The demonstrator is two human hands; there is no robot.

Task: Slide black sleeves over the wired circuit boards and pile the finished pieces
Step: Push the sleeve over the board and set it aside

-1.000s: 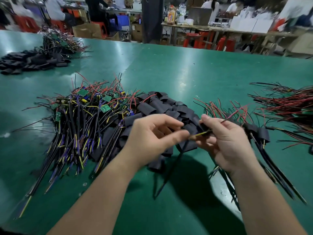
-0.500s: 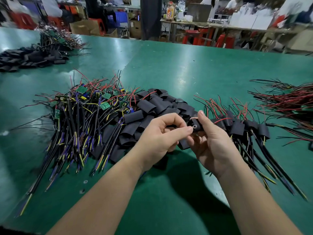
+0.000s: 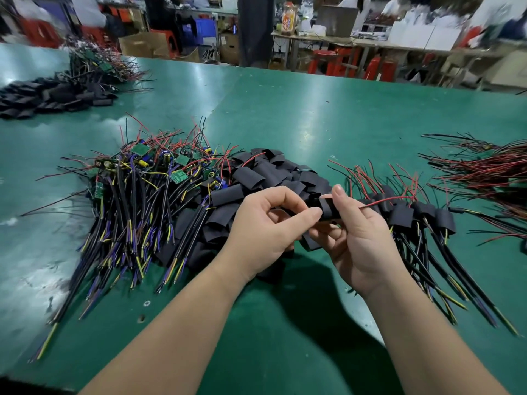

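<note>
Black sleeve now hides the board (red wire leaves it rightward); left hand and right hand both pinch it above the loose sleeves; piling comes next, I judge.

Both forearms extended, left hand and right hand meeting, fingers curled, pinching black sleeve

Held item: the left hand and right hand are pinching the black sleeve and covering most of it. What is sitting inside it cannot be told. The left hand is also hiding part of the loose sleeve pile. At mid right, the red-wire bundle is running off the frame edge. At upper left, the far sleeve heap is doing likewise. Figures and stools along the top are blurring.
</note>
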